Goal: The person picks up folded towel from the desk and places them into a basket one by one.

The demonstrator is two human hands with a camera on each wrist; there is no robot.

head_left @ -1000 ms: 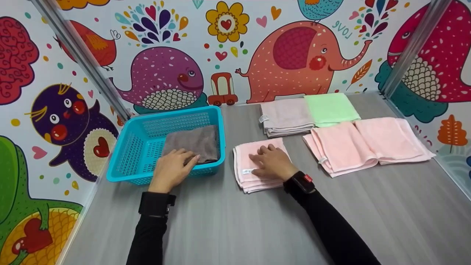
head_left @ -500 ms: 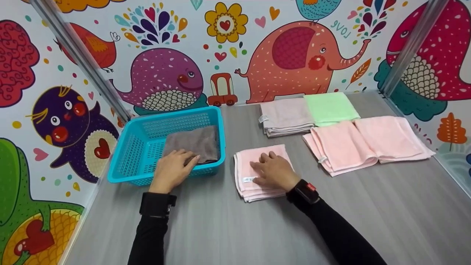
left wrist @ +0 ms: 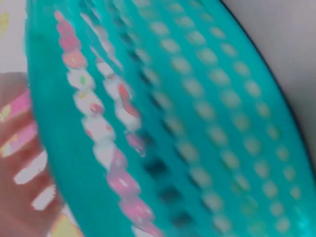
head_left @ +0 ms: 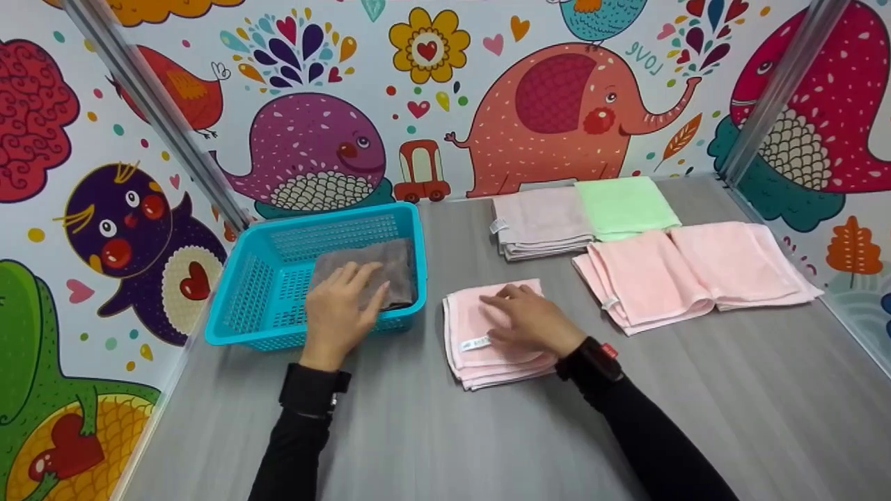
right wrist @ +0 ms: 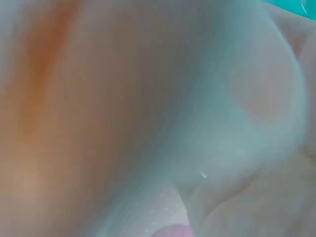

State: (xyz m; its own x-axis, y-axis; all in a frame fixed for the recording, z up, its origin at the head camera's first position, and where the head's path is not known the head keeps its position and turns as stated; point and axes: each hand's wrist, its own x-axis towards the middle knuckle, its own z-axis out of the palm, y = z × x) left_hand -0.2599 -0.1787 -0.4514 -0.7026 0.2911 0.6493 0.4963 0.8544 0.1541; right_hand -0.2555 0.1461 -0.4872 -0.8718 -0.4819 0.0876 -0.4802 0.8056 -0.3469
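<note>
Resting over a folded pale-pink towel (head_left: 466, 316), the right hand (head_left: 532, 323) has loosely bent fingers, thumb apart, nothing gripped. At that towel's ten o'clock, the turquoise perforated basket (head_left: 268, 278) contains a folded dark-gray towel (head_left: 397, 268) along its three o'clock side; the left hand (head_left: 341, 309) is above it, fingers relaxed, holding nothing. Other pink towels (head_left: 734, 261) lie at two o'clock, lilac-gray towels (head_left: 546, 216) at one.
</note>
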